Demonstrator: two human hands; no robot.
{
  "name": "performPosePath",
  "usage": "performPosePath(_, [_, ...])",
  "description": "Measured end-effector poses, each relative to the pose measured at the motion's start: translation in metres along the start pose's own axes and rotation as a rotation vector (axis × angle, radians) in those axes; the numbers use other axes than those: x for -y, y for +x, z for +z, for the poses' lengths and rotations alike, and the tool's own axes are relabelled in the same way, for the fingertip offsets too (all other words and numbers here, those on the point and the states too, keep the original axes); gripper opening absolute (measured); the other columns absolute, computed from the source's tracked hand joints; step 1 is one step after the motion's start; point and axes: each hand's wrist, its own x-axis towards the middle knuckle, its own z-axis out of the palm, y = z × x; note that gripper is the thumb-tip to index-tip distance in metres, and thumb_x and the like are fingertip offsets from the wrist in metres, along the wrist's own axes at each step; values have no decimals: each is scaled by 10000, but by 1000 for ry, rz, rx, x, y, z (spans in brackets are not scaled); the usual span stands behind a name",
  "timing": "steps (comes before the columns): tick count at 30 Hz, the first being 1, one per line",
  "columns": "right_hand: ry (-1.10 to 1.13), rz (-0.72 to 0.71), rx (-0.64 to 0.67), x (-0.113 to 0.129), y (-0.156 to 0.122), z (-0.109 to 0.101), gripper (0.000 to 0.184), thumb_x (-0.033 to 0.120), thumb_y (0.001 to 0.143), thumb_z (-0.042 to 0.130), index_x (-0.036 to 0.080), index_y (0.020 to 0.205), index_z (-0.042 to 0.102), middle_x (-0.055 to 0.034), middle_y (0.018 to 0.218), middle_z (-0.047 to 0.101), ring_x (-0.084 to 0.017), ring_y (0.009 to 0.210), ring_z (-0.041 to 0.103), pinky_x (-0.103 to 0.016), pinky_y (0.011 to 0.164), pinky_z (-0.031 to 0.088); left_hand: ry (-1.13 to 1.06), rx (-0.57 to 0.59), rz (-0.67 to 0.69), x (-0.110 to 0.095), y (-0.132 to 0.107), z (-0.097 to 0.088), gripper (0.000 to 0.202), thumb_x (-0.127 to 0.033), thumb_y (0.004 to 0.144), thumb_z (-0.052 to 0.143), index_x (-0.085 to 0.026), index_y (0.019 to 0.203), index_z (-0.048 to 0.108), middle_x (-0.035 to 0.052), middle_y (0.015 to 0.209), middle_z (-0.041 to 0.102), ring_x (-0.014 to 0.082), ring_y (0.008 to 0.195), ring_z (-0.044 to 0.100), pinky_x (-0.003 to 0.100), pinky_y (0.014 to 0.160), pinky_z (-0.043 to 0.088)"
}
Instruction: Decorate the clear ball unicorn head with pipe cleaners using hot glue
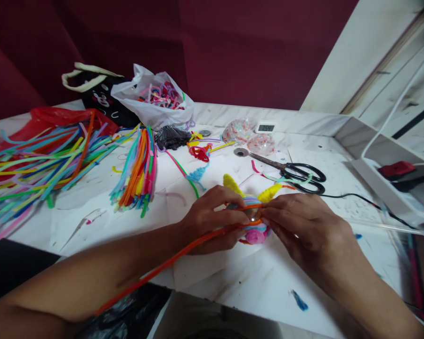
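Between my hands sits a small rounded pipe-cleaner figure (256, 236), with two yellow ear-like pieces on its far side, a pink coil at the near side and a shiny clear part in the middle. My left hand (215, 216) is closed around its left side. An orange pipe cleaner (169, 259) runs across the figure and trails back over my left forearm. With fingertips pinched, my right hand (307, 221) grips the orange pipe cleaner at the figure's right side. My fingers hide much of the figure.
Loose pipe cleaners (56, 155) and a bundled bunch (136, 174) lie to the left. Behind them stand a white plastic bag (155, 113) and a black bag (99, 96). Black-handled scissors (282, 168), clear speckled balls (261, 143) and a small digital clock (266, 127) lie beyond my hands.
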Motion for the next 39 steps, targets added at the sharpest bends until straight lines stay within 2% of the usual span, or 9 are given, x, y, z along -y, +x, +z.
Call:
performPosePath(4, [2,17,0,1,0,0,192,109,885,591,195,1049,643,-22,978,686,-183,949,591,-390,857,452,-118,-17,-139,-6,3,-5,143,-216,843,578,-147,952,637,118,991,637,191,923,616,344,799,532])
performPosePath(13, [11,-3,-15,-3,-1,0,215,107,869,605,194,1062,645,-32,991,692,-172,966,593,-373,863,456,-196,-40,-292,-4,5,-8,63,-144,810,656,-138,869,634,96,943,659,153,910,637,298,816,530])
performPosePath(23, [40,37,-14,1,0,-5,216,109,888,570,213,1056,658,-40,1000,709,-197,974,614,-392,851,467,-145,2,-278,2,2,-7,95,-186,813,670,-179,907,687,72,977,642,149,904,640,290,807,547])
performPosePath(27, [38,20,-19,2,0,-6,221,93,889,557,205,1058,642,-20,981,711,-177,964,612,-369,861,468,-137,10,-269,3,2,-7,95,-182,809,675,-174,902,692,75,983,638,152,912,640,292,818,548])
performPosePath(33, [9,75,27,0,0,-7,276,87,895,540,218,1131,597,-19,1019,690,-172,965,605,-341,842,469,-146,27,-265,4,5,-8,98,-158,804,681,-166,901,689,78,981,634,151,919,641,285,809,552])
performPosePath(39, [27,120,-13,-2,0,-6,220,142,921,538,210,1124,590,-31,1028,691,-177,968,616,-315,809,478,-163,24,-267,4,6,-7,104,-159,804,676,-177,906,692,75,981,632,151,907,645,287,795,563])
